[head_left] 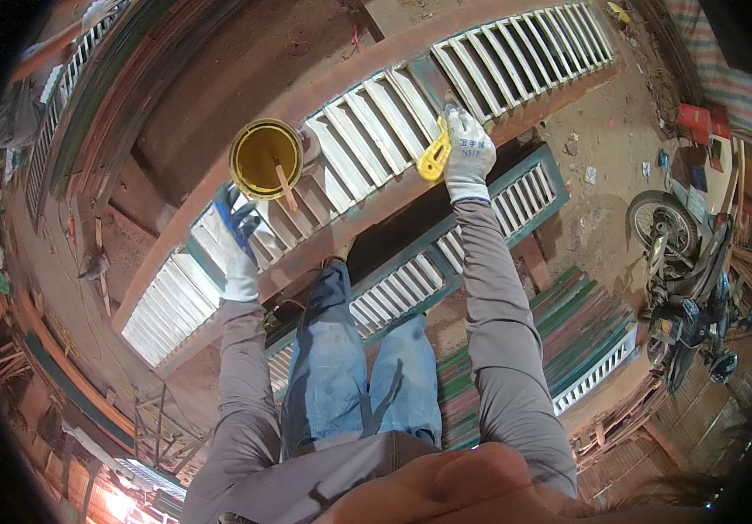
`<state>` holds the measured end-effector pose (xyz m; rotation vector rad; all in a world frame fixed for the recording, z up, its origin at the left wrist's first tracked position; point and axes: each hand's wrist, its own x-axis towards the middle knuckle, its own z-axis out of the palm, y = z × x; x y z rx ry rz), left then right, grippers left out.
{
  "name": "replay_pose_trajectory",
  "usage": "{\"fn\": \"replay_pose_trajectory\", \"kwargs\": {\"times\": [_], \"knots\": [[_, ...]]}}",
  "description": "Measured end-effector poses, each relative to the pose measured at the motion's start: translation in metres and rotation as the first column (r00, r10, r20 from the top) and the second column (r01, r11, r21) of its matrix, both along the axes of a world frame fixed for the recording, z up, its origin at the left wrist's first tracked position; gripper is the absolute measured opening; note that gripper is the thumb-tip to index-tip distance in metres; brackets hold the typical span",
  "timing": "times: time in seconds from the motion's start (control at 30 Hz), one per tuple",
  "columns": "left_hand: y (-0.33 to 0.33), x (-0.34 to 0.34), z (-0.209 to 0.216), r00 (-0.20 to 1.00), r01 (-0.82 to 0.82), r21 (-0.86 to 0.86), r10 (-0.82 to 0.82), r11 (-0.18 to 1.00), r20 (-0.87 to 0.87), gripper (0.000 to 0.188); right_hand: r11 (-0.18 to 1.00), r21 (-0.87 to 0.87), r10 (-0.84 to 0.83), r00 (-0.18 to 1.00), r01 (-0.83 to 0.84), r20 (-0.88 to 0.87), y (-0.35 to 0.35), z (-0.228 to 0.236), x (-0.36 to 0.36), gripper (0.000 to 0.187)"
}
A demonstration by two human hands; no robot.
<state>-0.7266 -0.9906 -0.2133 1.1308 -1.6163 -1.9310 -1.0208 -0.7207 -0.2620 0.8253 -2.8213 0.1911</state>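
Observation:
My right hand [470,153], in a white glove, is closed around a yellow-handled tool [434,155] with a hole near its end. Its working end is hidden by the glove. Beneath it lies a long louvered shutter [354,229] with white slats and a reddish-brown frame. My left hand [236,231], in a white glove with blue-coated fingers, is over the shutter's left part, fingers apart. Just beyond those fingers is a round can [238,157] with yellowish-brown insides. A wooden stick [285,188] leans out over its rim.
A second louvered shutter [450,281] with a green frame lies by my legs. Green and brown strips [533,336] are stacked at the lower right. A motorcycle [686,279] stands at the far right. Long boards [123,96] lie at the upper left.

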Motion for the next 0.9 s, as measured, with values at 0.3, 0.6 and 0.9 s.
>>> {"fn": "replay_pose_trajectory", "kwargs": {"times": [0.3, 0.6, 0.9], "knots": [[-0.016, -0.014, -0.069, 0.346, 0.436, -0.724, 0.643, 0.534, 0.683, 0.047, 0.998, -0.015, -0.051, 0.988, 0.054, 0.143, 0.022, 0.005, 0.035, 0.036], [-0.009, -0.024, -0.08, 0.2, 0.473, -0.615, 0.603, 0.631, 0.772, 0.065, 0.996, 0.033, -0.086, 0.996, 0.086, 0.009, 0.034, 0.001, 0.016, 0.038], [-0.01, -0.028, -0.074, 0.099, 0.487, -0.509, 0.534, 0.71, 0.84, 0.071, 1.0, 0.021, -0.008, 1.0, 0.008, 0.0, 0.01, -0.012, 0.006, 0.03]]}}
